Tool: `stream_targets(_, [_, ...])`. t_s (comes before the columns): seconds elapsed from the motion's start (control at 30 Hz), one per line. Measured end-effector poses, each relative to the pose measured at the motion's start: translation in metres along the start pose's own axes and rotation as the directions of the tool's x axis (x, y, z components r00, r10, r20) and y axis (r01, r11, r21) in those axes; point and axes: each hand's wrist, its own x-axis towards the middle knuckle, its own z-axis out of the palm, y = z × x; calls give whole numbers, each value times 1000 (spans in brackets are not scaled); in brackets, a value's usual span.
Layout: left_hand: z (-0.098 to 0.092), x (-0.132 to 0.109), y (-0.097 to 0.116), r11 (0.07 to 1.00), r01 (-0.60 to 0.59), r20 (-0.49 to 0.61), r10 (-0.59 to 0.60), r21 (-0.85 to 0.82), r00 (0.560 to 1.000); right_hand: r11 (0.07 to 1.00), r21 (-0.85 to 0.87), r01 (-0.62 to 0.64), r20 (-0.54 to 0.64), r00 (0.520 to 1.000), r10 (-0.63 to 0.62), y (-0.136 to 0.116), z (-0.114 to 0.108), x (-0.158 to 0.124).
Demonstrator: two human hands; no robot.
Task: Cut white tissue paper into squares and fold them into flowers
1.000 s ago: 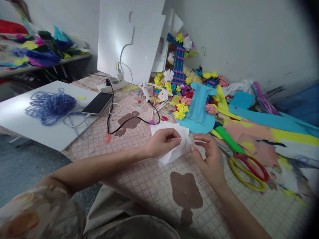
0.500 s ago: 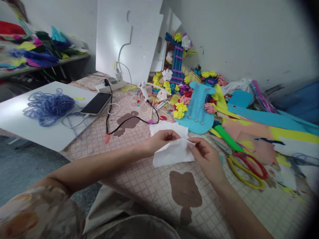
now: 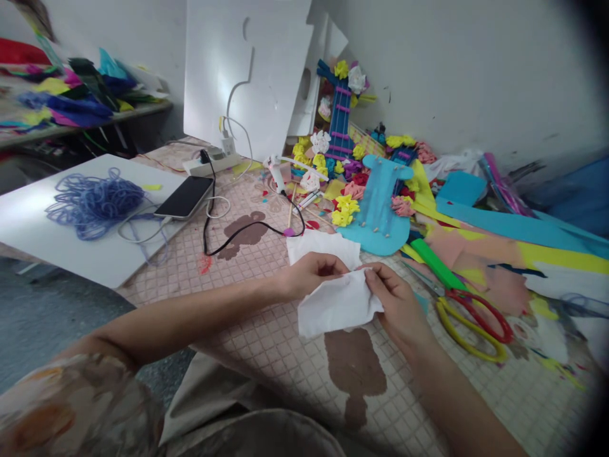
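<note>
White paper sits between the person's two hands, over the near side of the counter. Long axis roughly left-right, right end tipped slightly away from the body; the sheet droops from its far edge toward the person. Can't tell whether the low edge touches the counter.

Left hand: fingers curled in, closed at the far edge near mid-sheet; exact fingertip contact partly hidden. Right hand: thumb and finger pinched on the far right corner, no gap visible. Fingertips of the two are close together, so neither is clearly nearer; the left end hangs free.

Second white sheet lies just beyond the left hand, partly hidden by it. Scissors lie right of the right hand, blades angled far-left, handles toward near-right. Blue cutout is beyond the right hand, apart from it.
</note>
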Motion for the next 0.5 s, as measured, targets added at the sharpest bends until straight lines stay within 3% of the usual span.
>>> stream_targets(0.07, [2,-1,-1,993,-67,-69,74,102,995,973,-172,152,-115,978,-173,-3,-2,-1])
stream_targets(0.1, [3,-2,-1,979,-104,-114,125,175,986,929,-277,243,-165,941,-295,-5,-2,-3])
stream_targets(0.17, [5,-4,-1,932,-150,-168,214,329,962,806,-454,379,-149,860,-489,-10,0,-7])
stream_targets(0.2, [6,-5,-1,904,-162,-177,248,395,952,756,-503,418,-89,845,-527,-13,2,-10])
stream_targets(0.27, [9,-8,1,855,-182,-175,299,486,938,712,-538,451,54,861,-505,-16,8,-16])
stream_targets(0.33, [11,-11,3,821,-209,-173,346,531,922,714,-549,435,126,887,-444,-18,15,-21])
stream_targets(0.5, [12,-14,7,764,-261,-126,406,591,905,775,-543,324,72,937,-341,-15,25,-22])
